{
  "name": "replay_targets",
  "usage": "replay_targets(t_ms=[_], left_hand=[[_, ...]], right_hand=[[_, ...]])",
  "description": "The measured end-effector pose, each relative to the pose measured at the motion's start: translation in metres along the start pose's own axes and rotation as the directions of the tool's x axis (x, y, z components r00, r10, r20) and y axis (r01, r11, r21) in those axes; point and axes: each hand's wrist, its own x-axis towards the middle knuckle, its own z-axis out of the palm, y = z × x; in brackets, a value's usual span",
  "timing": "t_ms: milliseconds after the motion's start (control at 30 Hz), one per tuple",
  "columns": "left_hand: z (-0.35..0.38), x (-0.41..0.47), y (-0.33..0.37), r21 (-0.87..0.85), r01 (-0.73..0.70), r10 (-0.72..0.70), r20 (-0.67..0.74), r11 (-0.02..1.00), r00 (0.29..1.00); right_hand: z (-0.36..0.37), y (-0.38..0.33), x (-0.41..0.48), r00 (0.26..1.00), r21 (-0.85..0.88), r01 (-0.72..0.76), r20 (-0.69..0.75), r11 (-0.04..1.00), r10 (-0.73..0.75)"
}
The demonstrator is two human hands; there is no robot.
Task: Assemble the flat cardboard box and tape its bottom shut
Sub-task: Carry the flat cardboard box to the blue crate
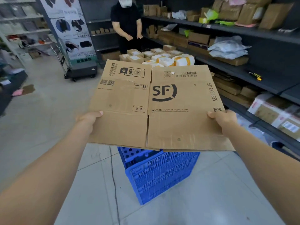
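A flat brown cardboard box (155, 106), printed with a black "SF" logo, is held out level in front of me above the floor. It is still folded flat, with its flaps in line with its panels. My left hand (88, 118) grips its left edge, thumb on top. My right hand (223, 118) grips its right edge the same way. No tape is in sight.
A blue perforated plastic crate (160, 172) stands on the tiled floor right under the box. A pile of parcels (159, 58) lies beyond it, with a person in black (126, 25) behind. Dark shelves (243, 73) of boxes run along the right. A hand cart (81, 70) stands left.
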Motion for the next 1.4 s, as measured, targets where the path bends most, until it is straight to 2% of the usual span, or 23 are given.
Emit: replay_targets(t_ms=[167,367,500,767,867,1067,1167,1400], left_hand=[[0.019,0.044,0.006,0.063,0.033,-0.039,0.096,0.997,0.995],[0.036,0.097,0.028,0.103,0.011,-0.024,0.118,0.995,0.993],[0.057,0.128,0.043,0.104,-0.012,-0.008,0.183,0.995,0.983],[0.076,0.216,0.085,0.145,-0.116,0.066,0.307,0.983,0.949],[0.077,0.248,0.102,0.145,-0.193,0.129,0.365,0.970,0.922],[0.083,0.288,0.120,0.230,-0.257,0.111,0.503,0.939,0.857],[0.089,0.296,0.115,0.274,-0.278,0.084,0.555,0.921,0.827],[0.095,0.313,0.101,0.352,-0.331,0.091,0.552,0.875,0.829]], right_hand=[[0.016,-0.007,0.012,1.000,0.003,-0.019,-0.024,1.000,0.019],[0.038,-0.019,0.025,0.997,0.014,-0.051,-0.065,0.999,0.052],[0.046,-0.030,0.027,0.987,0.024,-0.052,-0.151,0.998,0.055],[0.101,-0.042,0.001,0.928,0.063,-0.079,-0.360,0.995,0.096],[0.133,-0.040,-0.022,0.896,0.109,-0.126,-0.415,0.986,0.160],[0.175,-0.022,-0.071,0.805,0.179,-0.249,-0.508,0.952,0.306],[0.181,-0.016,-0.087,0.773,0.184,-0.301,-0.528,0.936,0.353],[0.192,-0.015,-0.101,0.762,0.172,-0.331,-0.531,0.928,0.370]])
